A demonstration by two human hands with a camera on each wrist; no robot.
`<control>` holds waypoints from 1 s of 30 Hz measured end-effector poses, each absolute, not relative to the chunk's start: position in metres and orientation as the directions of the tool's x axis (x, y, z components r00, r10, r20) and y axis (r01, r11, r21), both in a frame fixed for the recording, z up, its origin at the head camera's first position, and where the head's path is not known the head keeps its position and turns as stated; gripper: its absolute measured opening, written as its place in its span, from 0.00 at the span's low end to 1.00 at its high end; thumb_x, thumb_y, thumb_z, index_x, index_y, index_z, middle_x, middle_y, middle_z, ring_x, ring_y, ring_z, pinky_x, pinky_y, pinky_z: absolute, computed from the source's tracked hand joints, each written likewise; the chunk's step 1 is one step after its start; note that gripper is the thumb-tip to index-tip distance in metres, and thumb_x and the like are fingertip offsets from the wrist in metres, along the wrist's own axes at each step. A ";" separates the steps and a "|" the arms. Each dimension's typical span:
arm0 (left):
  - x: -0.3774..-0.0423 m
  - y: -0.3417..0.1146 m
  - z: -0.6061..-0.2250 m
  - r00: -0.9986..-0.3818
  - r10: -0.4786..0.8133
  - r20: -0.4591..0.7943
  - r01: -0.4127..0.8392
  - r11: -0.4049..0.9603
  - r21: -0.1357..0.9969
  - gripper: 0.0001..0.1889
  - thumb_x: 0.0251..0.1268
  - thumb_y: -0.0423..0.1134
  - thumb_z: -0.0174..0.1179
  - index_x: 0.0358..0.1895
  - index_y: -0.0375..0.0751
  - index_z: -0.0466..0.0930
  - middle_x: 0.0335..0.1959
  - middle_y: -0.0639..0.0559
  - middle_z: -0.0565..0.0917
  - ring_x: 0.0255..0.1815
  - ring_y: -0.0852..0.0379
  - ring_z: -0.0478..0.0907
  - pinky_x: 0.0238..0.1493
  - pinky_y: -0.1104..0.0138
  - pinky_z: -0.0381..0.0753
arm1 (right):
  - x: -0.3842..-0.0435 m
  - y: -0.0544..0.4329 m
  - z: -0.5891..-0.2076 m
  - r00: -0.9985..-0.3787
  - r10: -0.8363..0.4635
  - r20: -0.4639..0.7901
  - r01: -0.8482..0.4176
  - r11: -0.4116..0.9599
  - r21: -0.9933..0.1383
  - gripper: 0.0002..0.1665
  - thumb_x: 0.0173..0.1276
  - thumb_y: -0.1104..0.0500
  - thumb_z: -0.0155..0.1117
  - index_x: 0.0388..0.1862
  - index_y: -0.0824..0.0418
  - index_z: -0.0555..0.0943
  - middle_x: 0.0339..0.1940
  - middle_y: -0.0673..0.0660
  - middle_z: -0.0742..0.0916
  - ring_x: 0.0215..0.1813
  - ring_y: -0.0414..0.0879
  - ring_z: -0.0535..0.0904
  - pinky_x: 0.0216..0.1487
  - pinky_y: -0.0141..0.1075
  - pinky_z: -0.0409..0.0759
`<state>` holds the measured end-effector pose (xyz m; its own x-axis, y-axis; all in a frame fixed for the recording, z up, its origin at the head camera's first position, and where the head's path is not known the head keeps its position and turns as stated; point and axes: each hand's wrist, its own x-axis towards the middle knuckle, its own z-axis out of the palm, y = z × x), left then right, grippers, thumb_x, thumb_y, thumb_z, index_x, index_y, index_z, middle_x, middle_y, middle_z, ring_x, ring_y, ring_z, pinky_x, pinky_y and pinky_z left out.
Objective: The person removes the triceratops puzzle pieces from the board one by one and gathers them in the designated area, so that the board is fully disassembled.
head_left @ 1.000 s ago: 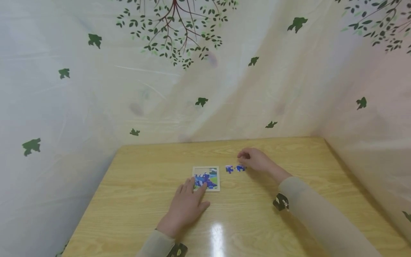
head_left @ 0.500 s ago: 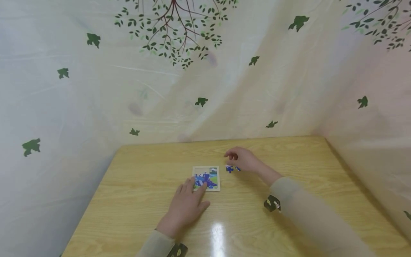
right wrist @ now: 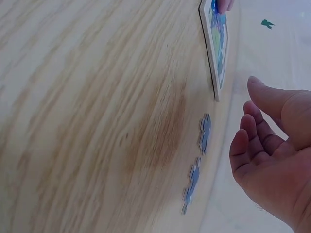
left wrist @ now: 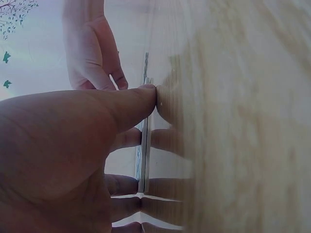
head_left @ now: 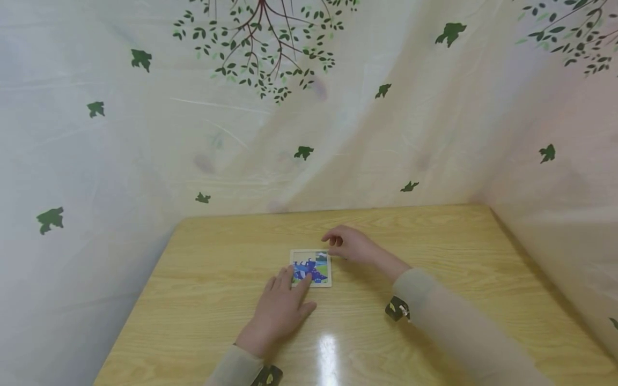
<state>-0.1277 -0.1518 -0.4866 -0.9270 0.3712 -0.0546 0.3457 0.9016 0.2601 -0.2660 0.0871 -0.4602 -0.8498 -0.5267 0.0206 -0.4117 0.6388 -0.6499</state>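
A small framed jigsaw puzzle with a blue-purple creature on it lies flat on the table. Its upper left part shows bare beige backing. My left hand rests on its lower left with outstretched fingers, the index fingertip on the picture. Over the puzzle's upper right corner hovers my right hand, fingers loosely curled, with no piece visible in it. Two loose blue jigsaw pieces, a nearer one and a farther one, lie beside the frame in the right wrist view; the right hand hides them in the head view.
The wooden table carries a bright reflection near its front. A pale curtain printed with branches and green birds hangs behind it and along both sides. Dark bands circle both wrists over the sleeves.
My right hand has moved left, from beside the loose jigsaw pieces to over the puzzle's upper right corner, covering the pieces in the head view. My left hand has stayed in place.
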 end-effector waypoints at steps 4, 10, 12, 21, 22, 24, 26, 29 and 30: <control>-0.127 -0.152 -0.488 -0.927 0.371 -0.054 0.345 0.901 0.263 0.36 0.85 0.61 0.58 0.86 0.49 0.69 0.87 0.27 0.58 0.87 0.26 0.55 0.85 0.33 0.54 | -0.265 0.080 -0.462 -0.845 -0.535 0.010 -0.411 0.637 -0.652 0.21 0.76 0.64 0.75 0.65 0.62 0.87 0.47 0.53 0.87 0.50 0.47 0.82 0.56 0.43 0.85; -0.127 -0.151 -0.489 -0.929 0.365 -0.060 0.337 0.902 0.270 0.36 0.85 0.61 0.57 0.86 0.50 0.69 0.87 0.28 0.57 0.87 0.27 0.54 0.85 0.33 0.54 | -0.266 0.073 -0.469 -0.837 -0.548 -0.014 -0.408 0.639 -0.652 0.21 0.76 0.65 0.74 0.65 0.58 0.87 0.50 0.52 0.87 0.54 0.47 0.83 0.61 0.45 0.86; -0.126 -0.151 -0.489 -0.929 0.366 -0.057 0.339 0.902 0.269 0.36 0.84 0.61 0.58 0.86 0.49 0.69 0.87 0.28 0.57 0.87 0.27 0.54 0.85 0.33 0.54 | -0.267 0.071 -0.470 -0.836 -0.549 -0.028 -0.403 0.648 -0.647 0.21 0.76 0.65 0.74 0.65 0.57 0.87 0.50 0.52 0.87 0.54 0.47 0.83 0.62 0.45 0.85; -0.126 -0.152 -0.491 -0.928 0.370 -0.050 0.346 0.902 0.257 0.36 0.85 0.62 0.57 0.86 0.49 0.69 0.87 0.28 0.57 0.87 0.26 0.55 0.85 0.33 0.55 | -0.263 0.068 -0.464 -0.815 -0.575 -0.074 -0.433 0.689 -0.582 0.23 0.76 0.63 0.75 0.68 0.56 0.86 0.53 0.52 0.87 0.55 0.47 0.83 0.63 0.46 0.85; -0.126 -0.152 -0.491 -0.928 0.370 -0.051 0.346 0.903 0.255 0.36 0.85 0.62 0.57 0.86 0.50 0.69 0.87 0.28 0.57 0.87 0.27 0.55 0.85 0.33 0.55 | -0.262 0.068 -0.463 -0.809 -0.582 -0.078 -0.441 0.690 -0.575 0.23 0.76 0.63 0.75 0.68 0.56 0.86 0.53 0.52 0.87 0.54 0.46 0.82 0.62 0.45 0.85; -0.127 -0.152 -0.492 -0.927 0.373 -0.051 0.349 0.903 0.251 0.36 0.85 0.62 0.57 0.86 0.50 0.69 0.87 0.28 0.57 0.87 0.27 0.55 0.85 0.33 0.55 | -0.261 0.068 -0.463 -0.796 -0.599 -0.083 -0.461 0.690 -0.559 0.24 0.75 0.62 0.76 0.69 0.56 0.86 0.54 0.53 0.87 0.54 0.46 0.81 0.61 0.45 0.85; -0.127 -0.152 -0.492 -0.926 0.374 -0.050 0.352 0.903 0.246 0.36 0.85 0.62 0.57 0.86 0.50 0.69 0.87 0.28 0.57 0.87 0.27 0.55 0.85 0.34 0.55 | -0.261 0.068 -0.463 -0.787 -0.611 -0.084 -0.480 0.692 -0.540 0.25 0.75 0.61 0.76 0.69 0.56 0.86 0.55 0.53 0.86 0.54 0.46 0.80 0.61 0.45 0.84; -0.127 -0.152 -0.492 -0.926 0.376 -0.046 0.354 0.903 0.244 0.36 0.85 0.62 0.57 0.86 0.49 0.69 0.87 0.28 0.58 0.87 0.27 0.55 0.85 0.33 0.56 | -0.261 0.069 -0.465 -0.782 -0.618 -0.076 -0.502 0.699 -0.509 0.24 0.76 0.60 0.76 0.69 0.56 0.86 0.55 0.53 0.86 0.55 0.46 0.81 0.61 0.45 0.84; -0.127 -0.152 -0.492 -0.925 0.376 -0.046 0.355 0.903 0.243 0.36 0.85 0.62 0.57 0.86 0.49 0.69 0.87 0.28 0.58 0.87 0.27 0.55 0.85 0.33 0.56 | -0.262 0.069 -0.465 -0.782 -0.619 -0.075 -0.507 0.702 -0.501 0.24 0.76 0.60 0.76 0.69 0.56 0.86 0.55 0.53 0.86 0.55 0.46 0.81 0.62 0.45 0.84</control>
